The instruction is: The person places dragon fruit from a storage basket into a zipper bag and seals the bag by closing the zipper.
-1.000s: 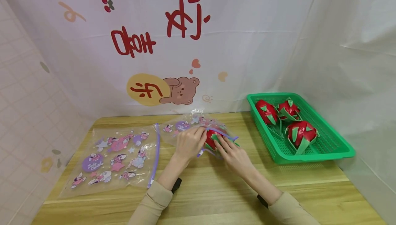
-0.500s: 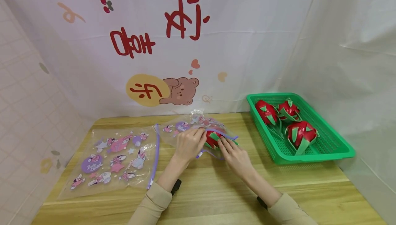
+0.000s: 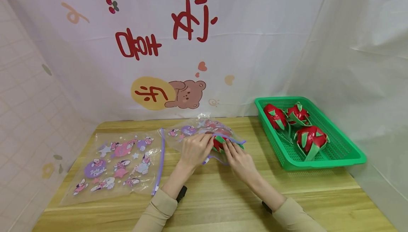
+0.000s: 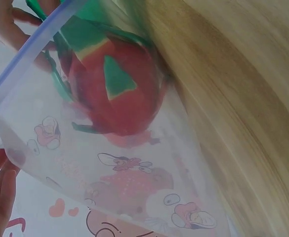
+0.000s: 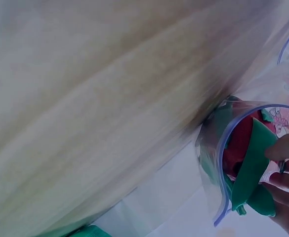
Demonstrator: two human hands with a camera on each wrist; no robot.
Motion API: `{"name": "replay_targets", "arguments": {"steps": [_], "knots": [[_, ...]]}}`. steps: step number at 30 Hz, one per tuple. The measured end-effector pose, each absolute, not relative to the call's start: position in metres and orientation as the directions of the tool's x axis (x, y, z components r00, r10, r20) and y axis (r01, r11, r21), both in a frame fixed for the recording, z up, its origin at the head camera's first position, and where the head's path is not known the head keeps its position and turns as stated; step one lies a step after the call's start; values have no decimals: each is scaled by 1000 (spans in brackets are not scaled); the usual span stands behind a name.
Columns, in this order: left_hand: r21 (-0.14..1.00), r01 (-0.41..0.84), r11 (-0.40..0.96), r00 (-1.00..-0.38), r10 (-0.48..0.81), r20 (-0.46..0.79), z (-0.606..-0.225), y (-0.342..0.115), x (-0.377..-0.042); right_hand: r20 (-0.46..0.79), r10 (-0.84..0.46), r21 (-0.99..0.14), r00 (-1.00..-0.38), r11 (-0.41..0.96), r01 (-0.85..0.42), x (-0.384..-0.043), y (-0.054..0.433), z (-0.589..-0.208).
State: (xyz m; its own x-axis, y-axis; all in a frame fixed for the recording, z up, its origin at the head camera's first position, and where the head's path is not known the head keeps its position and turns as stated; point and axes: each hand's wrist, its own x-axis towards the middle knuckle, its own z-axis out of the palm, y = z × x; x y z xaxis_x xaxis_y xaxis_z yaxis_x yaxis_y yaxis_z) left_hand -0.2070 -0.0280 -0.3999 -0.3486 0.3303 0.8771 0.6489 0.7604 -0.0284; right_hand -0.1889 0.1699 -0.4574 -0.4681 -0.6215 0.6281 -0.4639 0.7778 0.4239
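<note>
A red toy dragon fruit [image 3: 218, 142] with green leaves sits at the mouth of a clear printed zip bag [image 3: 188, 130], mostly inside it. My left hand [image 3: 196, 148] pinches the bag's rim on the left side of the opening. My right hand [image 3: 241, 160] holds the fruit by its leafy end, fingers inside the bag's mouth. In the right wrist view, fingers [image 5: 288, 148] lie against a broad green leaf [image 5: 252, 165], with the purple zip edge [image 5: 222, 148] curving around the fruit. Through the film, the left wrist view shows the fruit's red body [image 4: 127, 96].
A second printed zip bag [image 3: 121, 166] lies flat on the wooden table [image 3: 216, 203] at the left. At the right stands a green basket [image 3: 325, 164] with several toy dragon fruits [image 3: 310, 139]. A white printed cloth [image 3: 242, 47] hangs behind.
The dragon fruit has gone deeper into the bag, away from me, with less of its red showing. My right hand has shifted slightly with it; my left hand stays at the rim.
</note>
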Motion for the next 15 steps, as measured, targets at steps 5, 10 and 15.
{"name": "replay_targets", "arguments": {"steps": [5, 10, 15], "knots": [[-25, 645, 764, -360, 332, 872, -399, -28, -208, 590, -644, 441, -488, 763, -473, -192, 171, -456], [-18, 634, 773, -377, 329, 866, -396, -28, -208, 575, -676, 439, -460, 730, -523, -192, 178, -456], [-20, 634, 773, -372, 327, 869, -397, -28, -209, 590, -713, 488, -379, 688, -537, -195, 176, -460]]}}
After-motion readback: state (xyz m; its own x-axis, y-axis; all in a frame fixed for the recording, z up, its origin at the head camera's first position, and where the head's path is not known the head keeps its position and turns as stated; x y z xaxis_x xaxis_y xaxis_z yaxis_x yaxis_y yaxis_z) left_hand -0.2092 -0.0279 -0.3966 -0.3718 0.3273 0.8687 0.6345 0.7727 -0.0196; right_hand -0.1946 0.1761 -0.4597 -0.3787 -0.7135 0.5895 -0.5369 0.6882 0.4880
